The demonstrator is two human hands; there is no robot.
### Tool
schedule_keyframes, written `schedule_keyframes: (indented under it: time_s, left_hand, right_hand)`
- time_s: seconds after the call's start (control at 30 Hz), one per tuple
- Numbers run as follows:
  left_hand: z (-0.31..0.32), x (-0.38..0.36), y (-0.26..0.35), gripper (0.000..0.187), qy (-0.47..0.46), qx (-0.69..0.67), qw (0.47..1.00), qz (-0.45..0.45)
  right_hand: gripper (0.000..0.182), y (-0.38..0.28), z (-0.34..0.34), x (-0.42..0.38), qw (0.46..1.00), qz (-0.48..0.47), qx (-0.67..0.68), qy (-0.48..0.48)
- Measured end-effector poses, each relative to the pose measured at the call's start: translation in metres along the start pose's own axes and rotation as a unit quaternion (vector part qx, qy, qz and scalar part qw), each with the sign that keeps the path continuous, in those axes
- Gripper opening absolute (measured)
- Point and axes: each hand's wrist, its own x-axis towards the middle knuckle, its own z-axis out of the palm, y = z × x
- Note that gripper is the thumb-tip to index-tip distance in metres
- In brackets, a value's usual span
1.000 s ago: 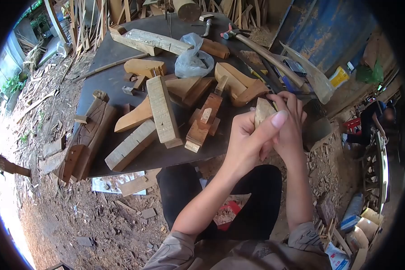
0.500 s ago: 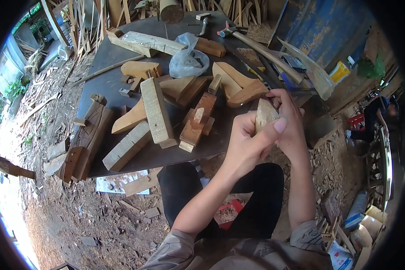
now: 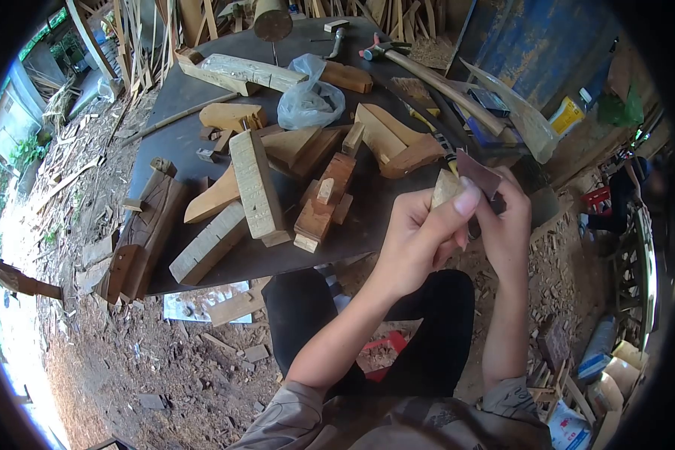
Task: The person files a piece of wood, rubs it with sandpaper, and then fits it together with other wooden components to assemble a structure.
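My left hand [image 3: 420,236] is closed round a small pale piece of wood [image 3: 444,187], its thumb lying along the top. Close beside it on the right, my right hand [image 3: 506,217] pinches a thin dark brown sheet [image 3: 478,173], which stands up next to the wood's tip. Part of the wood is hidden by my left fingers. Both hands are above the near right edge of the dark table [image 3: 352,240]. A curved wooden piece [image 3: 412,155] lies just beyond them.
Wooden blocks [image 3: 256,187] and wooden planes [image 3: 326,199] cover the middle of the table, with a plastic bag [image 3: 311,103] behind. A hammer [image 3: 435,82] lies at the back right. At the far right, a person [image 3: 622,196] is partly visible. Wood chips litter the floor.
My right hand has moved slightly right and away from the wood, and the brown sheet in its fingers now shows. My left hand still holds the wood.
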Motion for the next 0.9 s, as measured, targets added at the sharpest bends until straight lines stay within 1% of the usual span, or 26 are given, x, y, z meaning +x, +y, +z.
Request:
schedule_keyframes:
  time_s: [0.07,0.13,0.23,0.33,0.43,0.53,0.67,0.73,0.83,0.9]
  left_hand:
    - [0.0,0.0,-0.003,0.065,-0.017,0.0,1.0,0.008]
    - [0.0,0.0,-0.007,0.062,-0.043,0.002,0.999,0.01]
    - [0.005,-0.002,-0.009,0.058,-0.044,-0.013,0.999,-0.004]
    - [0.008,-0.002,-0.008,0.052,-0.067,-0.038,0.997,-0.015]
    - [0.009,-0.002,-0.011,0.045,-0.084,-0.036,0.996,-0.018]
    - [0.013,-0.003,-0.012,0.047,-0.103,-0.06,0.993,-0.016]
    - [0.02,-0.003,-0.014,0.053,-0.091,-0.051,0.994,-0.027]
    - [0.022,-0.002,-0.019,0.057,-0.069,-0.038,0.997,-0.024]
    - [0.024,-0.005,-0.015,0.058,-0.058,-0.017,0.998,-0.013]
    - [0.031,-0.009,-0.01,0.057,-0.019,0.043,0.998,0.032]
  right_hand:
    - [0.025,-0.008,-0.007,-0.004,1.0,0.007,0.013,0.005]
    - [0.025,-0.008,-0.01,-0.008,0.999,-0.002,0.031,0.011]
    - [0.024,-0.01,-0.015,-0.012,0.999,-0.013,0.042,0.014]
    - [0.023,-0.008,-0.019,-0.017,0.999,-0.02,0.047,0.011]
    - [0.023,-0.006,-0.022,-0.023,0.998,-0.011,0.057,0.014]
    - [0.022,-0.003,-0.026,-0.03,0.998,-0.001,0.058,0.015]
    - [0.021,0.004,-0.026,-0.04,0.998,-0.007,0.064,0.016]
    - [0.021,0.006,-0.027,-0.045,0.997,0.006,0.071,0.022]
    - [0.022,0.008,-0.029,-0.052,0.993,0.038,0.104,0.041]
    - [0.023,0.011,-0.031,-0.057,0.989,0.052,0.128,0.059]
